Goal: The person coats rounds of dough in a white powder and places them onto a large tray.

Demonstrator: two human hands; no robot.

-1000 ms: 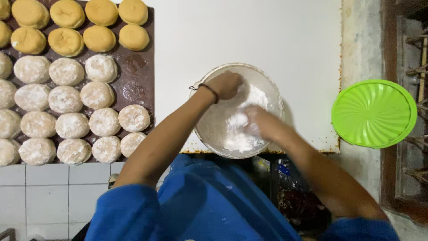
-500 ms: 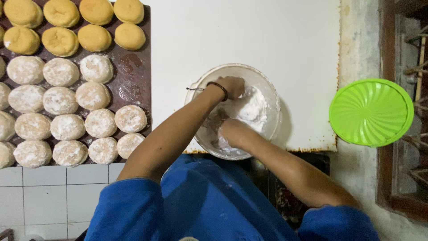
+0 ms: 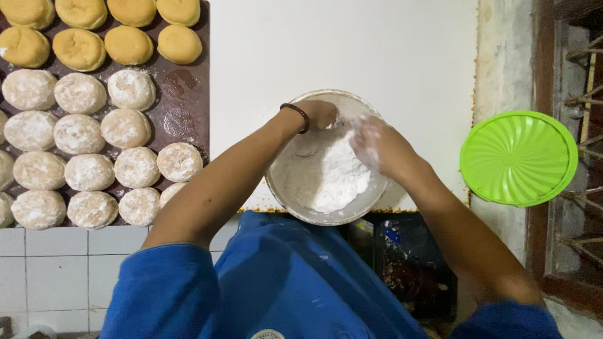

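Both hands, my left hand (image 3: 321, 114) and flour-dusted right hand (image 3: 379, 145), are cupped loosely inside the round white bowl of loose flour (image 3: 326, 169) at the white surface's (image 3: 339, 50) near edge; whether they grasp anything is hidden; powder judged light, soft, best scooped from beneath.

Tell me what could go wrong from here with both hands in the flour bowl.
1. The bowl sits at the near edge of the white board, partly overhanging; a push from the left hand or right hand might tip it off.
2. The flour is heaped to the right, so it may spill over the rim.
3. Floured fingers could dust the blue sleeves.
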